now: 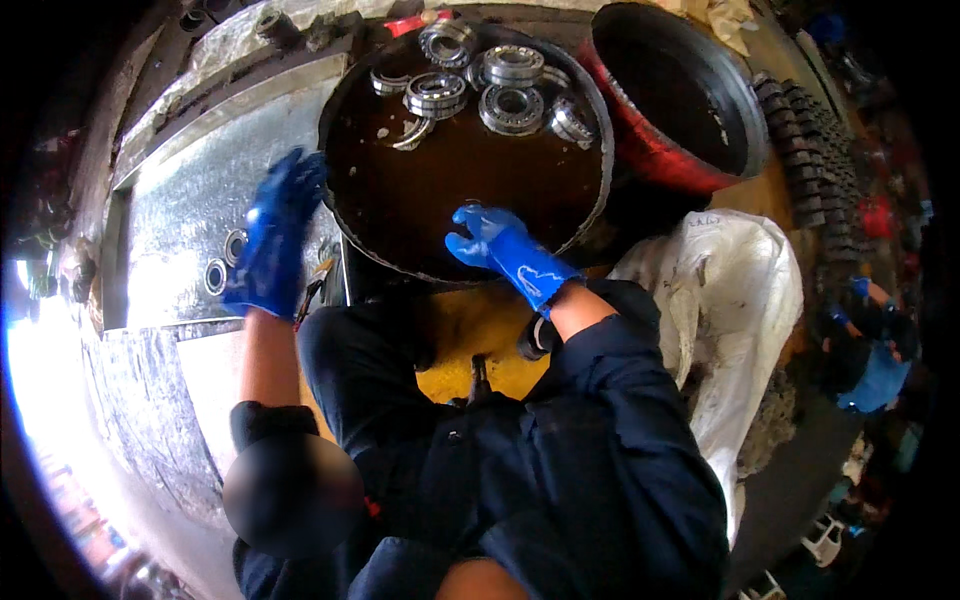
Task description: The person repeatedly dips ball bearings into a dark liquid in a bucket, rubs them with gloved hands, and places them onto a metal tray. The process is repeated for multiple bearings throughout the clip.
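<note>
Both my hands wear blue rubber gloves. My left hand [275, 230] is over the silvery metal tray, beside the left rim of a round drum [335, 205]; its fingers are stretched out and nothing shows in them. Over the dark brown liquid [410, 190] in the drum's near half is my right hand [492, 240]. Its fingers are loosely curled, with a gap at the thumb and no object visible. Several shiny ball bearings [436, 95] sit grouped along the drum's far side, some partly in the liquid. Two small bearings [216, 276] lie on the tray, close to my left wrist.
Right of the drum stands a red barrel [640, 135] with dark contents. A white sack [745, 270] slumps by my right knee. Dark metal parts [800, 140] are stacked farther right. Another person [880, 350] with blue gloves is at the far right. The tray [180, 210] has a raised edge.
</note>
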Demonstrator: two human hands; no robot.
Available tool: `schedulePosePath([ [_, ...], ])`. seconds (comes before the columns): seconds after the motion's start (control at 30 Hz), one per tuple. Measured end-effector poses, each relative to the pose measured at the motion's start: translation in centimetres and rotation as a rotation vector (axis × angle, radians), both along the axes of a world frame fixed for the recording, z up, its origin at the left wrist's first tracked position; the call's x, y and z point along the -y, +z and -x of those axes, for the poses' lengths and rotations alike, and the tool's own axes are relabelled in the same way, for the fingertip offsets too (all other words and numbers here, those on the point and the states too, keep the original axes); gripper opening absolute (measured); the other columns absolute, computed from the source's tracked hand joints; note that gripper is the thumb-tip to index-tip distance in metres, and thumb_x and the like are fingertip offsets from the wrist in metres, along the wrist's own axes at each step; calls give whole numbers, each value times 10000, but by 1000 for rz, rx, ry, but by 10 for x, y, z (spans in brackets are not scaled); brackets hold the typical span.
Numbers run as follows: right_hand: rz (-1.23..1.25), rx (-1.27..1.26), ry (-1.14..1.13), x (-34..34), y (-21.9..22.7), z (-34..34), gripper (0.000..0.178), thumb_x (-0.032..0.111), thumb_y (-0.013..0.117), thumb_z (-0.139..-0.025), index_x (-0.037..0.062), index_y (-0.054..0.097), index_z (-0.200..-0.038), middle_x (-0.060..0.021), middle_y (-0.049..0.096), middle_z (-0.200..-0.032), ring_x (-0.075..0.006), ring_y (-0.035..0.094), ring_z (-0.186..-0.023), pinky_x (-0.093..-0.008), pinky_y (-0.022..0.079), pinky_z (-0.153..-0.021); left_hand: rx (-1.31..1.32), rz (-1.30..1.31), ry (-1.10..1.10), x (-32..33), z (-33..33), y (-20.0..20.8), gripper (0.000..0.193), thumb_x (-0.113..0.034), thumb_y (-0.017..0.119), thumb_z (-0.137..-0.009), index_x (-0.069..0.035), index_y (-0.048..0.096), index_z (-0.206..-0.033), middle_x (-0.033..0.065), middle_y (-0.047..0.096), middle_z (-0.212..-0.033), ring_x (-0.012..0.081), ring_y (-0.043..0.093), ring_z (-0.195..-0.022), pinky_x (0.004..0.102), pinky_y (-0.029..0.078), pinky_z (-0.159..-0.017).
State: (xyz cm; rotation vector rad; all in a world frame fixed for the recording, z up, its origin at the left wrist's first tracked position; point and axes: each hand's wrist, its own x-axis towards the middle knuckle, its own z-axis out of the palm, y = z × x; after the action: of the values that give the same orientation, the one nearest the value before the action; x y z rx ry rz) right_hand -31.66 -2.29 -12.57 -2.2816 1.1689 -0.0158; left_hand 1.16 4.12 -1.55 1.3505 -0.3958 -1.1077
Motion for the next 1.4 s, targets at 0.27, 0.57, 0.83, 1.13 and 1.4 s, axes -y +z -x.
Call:
schedulePosePath([
  [0.27, -21, 324, -269, 26, 31, 19, 560, 424, 731, -845, 121, 636, -1307, -145, 735, -1166, -356, 706, -1048, -466, 555, -941, -102, 150, -95, 14, 131, 0, 452, -292, 612, -1021, -72, 539, -1409, 111, 702, -1271, 239, 668, -1169, 371, 523, -966],
  [0.57, 696, -524, 6, 155, 5, -30, 827, 359, 712, -882, 119, 351, -1587, -121, 631, -1382, -318, 581, -1279, -575, 403, -1093, -292, 175, -62, 20, 90, -7, 458, -298, 551, -1049, -90, 515, -1455, 121, 656, -1375, 243, 667, -1163, 344, 536, -937],
  [0.83, 1740, -2219, 222, 278, -154, 5, 649, 199, 549, -970, 117, 351, -1583, -122, 724, -1165, -307, 718, -949, -651, 496, -784, -505, 189, 17, 44, 66, -8, 469, -314, 414, -1093, -122, 466, -1518, 118, 558, -1510, 259, 633, -1241, 367, 541, -951],
  [1.13, 753, -589, 17, 138, -21, -68, 667, 392, 731, -812, 89, 546, -1377, -123, 733, -1083, -307, 712, -974, -501, 545, -919, -527, 323, 52, 21, 30, -21, 459, -315, 456, -1085, -109, 490, -1494, 155, 568, -1491, 282, 631, -1249, 360, 540, -972],
  [1.4, 99, -56, -248, 125, 32, -12, 693, 455, 831, -784, 93, 613, -1333, -147, 740, -1160, -285, 715, -1078, -410, 549, -930, -566, 304, -27, 41, 51, -4, 458, -318, 402, -1103, -117, 473, -1509, 103, 561, -1513, 260, 600, -1304, 356, 528, -975],
])
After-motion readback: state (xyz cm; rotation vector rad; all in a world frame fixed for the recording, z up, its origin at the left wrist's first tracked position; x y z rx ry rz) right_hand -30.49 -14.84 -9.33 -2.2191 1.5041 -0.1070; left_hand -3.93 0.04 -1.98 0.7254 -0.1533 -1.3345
